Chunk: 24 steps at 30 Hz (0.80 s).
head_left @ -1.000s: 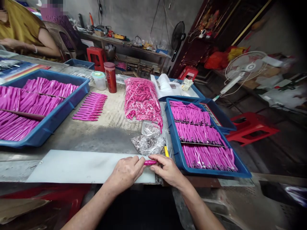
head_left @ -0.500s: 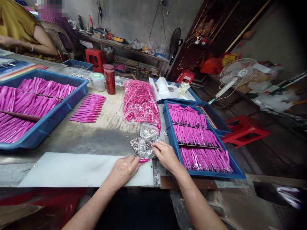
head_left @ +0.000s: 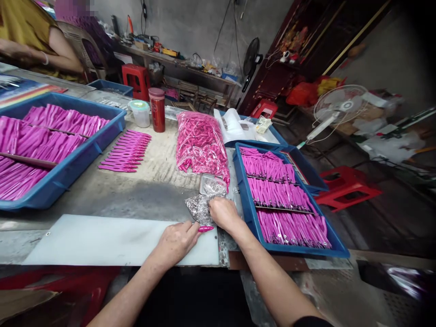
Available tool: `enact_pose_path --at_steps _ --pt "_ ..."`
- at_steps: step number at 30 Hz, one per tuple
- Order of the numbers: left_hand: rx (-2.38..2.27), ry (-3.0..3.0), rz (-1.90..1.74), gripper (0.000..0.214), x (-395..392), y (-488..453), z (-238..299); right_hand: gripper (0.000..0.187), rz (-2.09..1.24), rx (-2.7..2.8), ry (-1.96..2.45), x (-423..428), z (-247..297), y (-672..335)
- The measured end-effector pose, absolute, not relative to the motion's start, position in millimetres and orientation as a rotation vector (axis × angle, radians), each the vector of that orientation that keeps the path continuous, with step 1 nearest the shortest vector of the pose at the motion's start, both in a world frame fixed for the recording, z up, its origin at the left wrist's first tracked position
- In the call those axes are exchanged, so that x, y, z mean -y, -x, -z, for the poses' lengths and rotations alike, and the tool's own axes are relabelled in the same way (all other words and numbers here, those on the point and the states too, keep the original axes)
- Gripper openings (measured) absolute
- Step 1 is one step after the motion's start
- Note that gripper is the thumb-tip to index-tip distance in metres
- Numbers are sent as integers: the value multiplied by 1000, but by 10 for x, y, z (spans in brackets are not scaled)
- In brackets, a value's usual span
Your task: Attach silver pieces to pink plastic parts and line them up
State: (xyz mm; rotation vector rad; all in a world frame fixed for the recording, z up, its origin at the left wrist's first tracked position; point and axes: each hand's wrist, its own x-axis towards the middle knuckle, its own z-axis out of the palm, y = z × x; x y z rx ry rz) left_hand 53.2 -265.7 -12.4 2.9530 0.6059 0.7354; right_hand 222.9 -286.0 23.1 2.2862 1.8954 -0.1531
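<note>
No lettering, brand or number legible anywhere in frame. Marked surfaces, none readable: printed panel (head_left: 295, 166), right of centre, red and pale with dark marks, too small to make out. Red tumbler (head_left: 157, 113), upper left of centre: faint marking, unreadable. Tub lid (head_left: 140, 105) just left of it: coloured patch, wording unclear. Pale packet (head_left: 263, 124), upper right of centre: possible print, blurred.
</note>
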Motion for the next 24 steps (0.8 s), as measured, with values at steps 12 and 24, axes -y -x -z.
enact_pose_path --at_steps 12,24 --pt "-610 -2947 -698 17 2658 -528 121 24 123 -1916 -2284 2909 -255 -2225" --pt "-622 -2963 -668 17 2663 -526 136 23 229 -2078 -2399 3003 -252 -2329"
